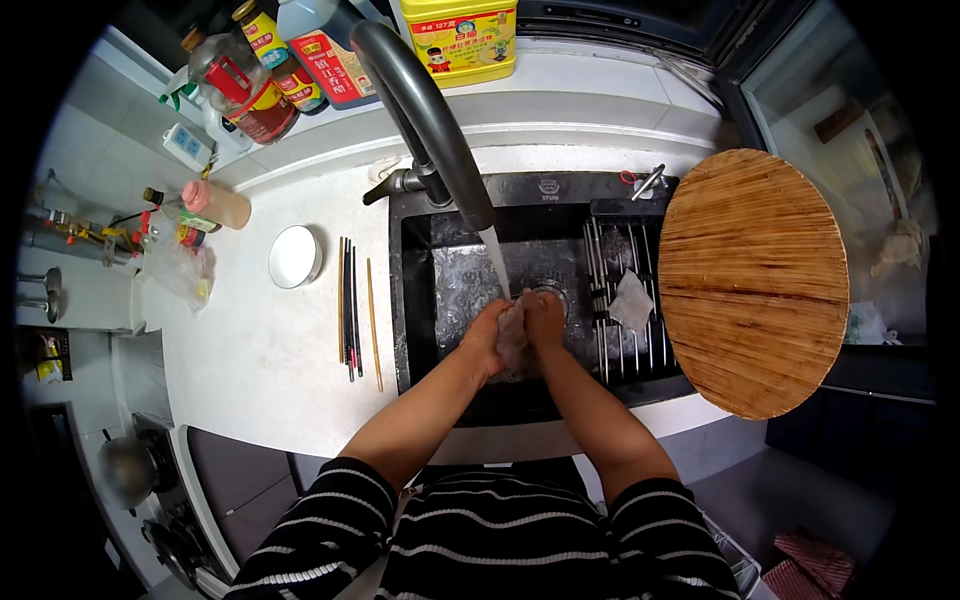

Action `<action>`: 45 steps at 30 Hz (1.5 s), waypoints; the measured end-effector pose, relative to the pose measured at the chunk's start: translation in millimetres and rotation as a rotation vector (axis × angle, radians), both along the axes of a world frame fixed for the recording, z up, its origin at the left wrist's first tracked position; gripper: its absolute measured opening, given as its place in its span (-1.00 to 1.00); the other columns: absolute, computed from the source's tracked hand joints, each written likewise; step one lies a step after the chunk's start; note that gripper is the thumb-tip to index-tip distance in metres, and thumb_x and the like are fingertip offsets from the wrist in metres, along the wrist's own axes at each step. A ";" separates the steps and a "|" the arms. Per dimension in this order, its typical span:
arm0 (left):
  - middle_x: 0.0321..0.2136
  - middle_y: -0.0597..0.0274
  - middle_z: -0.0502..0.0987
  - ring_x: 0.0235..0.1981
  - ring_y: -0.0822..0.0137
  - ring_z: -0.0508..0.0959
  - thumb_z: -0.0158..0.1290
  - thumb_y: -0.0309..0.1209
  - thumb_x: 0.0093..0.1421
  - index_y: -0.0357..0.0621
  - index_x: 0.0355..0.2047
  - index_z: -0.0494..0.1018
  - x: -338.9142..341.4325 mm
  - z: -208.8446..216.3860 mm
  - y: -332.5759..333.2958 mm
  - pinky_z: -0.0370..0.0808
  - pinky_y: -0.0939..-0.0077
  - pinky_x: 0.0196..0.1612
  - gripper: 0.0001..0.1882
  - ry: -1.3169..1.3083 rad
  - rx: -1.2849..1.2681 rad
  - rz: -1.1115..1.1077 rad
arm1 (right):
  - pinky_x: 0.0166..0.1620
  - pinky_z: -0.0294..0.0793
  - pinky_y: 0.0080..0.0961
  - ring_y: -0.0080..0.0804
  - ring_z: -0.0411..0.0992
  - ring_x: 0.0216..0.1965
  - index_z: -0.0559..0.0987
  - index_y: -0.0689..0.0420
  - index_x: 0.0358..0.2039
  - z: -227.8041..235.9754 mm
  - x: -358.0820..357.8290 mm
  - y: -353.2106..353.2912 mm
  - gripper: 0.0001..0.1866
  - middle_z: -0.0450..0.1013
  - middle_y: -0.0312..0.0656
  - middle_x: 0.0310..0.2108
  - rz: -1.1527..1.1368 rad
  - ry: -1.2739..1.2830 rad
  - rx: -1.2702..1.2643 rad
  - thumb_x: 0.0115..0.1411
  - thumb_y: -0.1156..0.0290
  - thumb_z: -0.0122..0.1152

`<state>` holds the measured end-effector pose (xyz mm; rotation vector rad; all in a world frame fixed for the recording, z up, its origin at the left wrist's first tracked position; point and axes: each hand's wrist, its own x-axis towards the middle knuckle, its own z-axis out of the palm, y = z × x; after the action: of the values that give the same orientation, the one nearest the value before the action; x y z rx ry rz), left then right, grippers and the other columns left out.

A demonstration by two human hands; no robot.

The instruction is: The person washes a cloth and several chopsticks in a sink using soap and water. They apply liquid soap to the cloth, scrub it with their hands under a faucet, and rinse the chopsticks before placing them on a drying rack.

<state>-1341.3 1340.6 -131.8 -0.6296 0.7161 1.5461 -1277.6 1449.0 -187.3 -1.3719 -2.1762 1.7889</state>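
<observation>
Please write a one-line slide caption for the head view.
Both hands, left hand and right hand, wring a cloth under the running faucet.

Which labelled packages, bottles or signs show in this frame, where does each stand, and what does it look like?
Yellow rectangular plastic jug: back ledge behind the tap, yellow label with red and blue patches.
Red flat carton: left of the jug, leaning, red with white panels.
Dark sauce bottles: left of the carton, yellow caps, yellow-red labels.
Clear oil bottle with red handle: far left of the ledge, red label.
No screens or signs.
</observation>
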 end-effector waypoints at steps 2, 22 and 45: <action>-0.35 0.16 0.50 -0.30 0.16 0.48 -0.06 -0.15 0.09 -0.12 -0.35 0.44 -7.3 9.2 -4.8 0.44 0.23 -0.17 -0.70 0.020 0.007 0.009 | -0.13 0.38 -0.25 -0.16 0.40 -0.21 0.44 0.12 -0.18 16.6 9.3 -7.5 -0.57 0.42 -0.07 -0.21 -0.221 0.144 -0.813 0.08 0.06 0.07; -0.04 0.15 0.33 -0.07 0.29 0.33 -0.13 0.15 0.12 0.00 -0.02 0.30 -12.0 5.9 -10.1 0.14 0.13 -0.01 -0.41 0.605 -0.173 -0.318 | -0.23 0.42 -0.57 -0.43 0.45 -0.30 0.47 0.19 -0.24 61.1 2.5 -10.0 -0.66 0.48 -0.15 -0.37 0.219 0.423 0.237 -0.12 0.57 0.18; -0.38 0.20 0.52 -0.38 0.34 0.52 -0.18 -0.32 0.25 -0.19 -0.27 0.40 -14.6 12.5 -49.6 0.47 0.46 -0.35 -0.77 0.618 -0.078 0.198 | -0.37 0.36 -0.63 -0.58 0.38 -0.43 0.49 0.12 -0.36 60.5 7.1 -6.2 -0.79 0.44 -0.27 -0.42 -0.230 0.333 -0.498 0.17 0.24 0.08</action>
<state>-1355.9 1291.0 -119.3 -0.2737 1.2079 1.9275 -1270.5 1442.8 -126.8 -1.2046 -1.4073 2.3487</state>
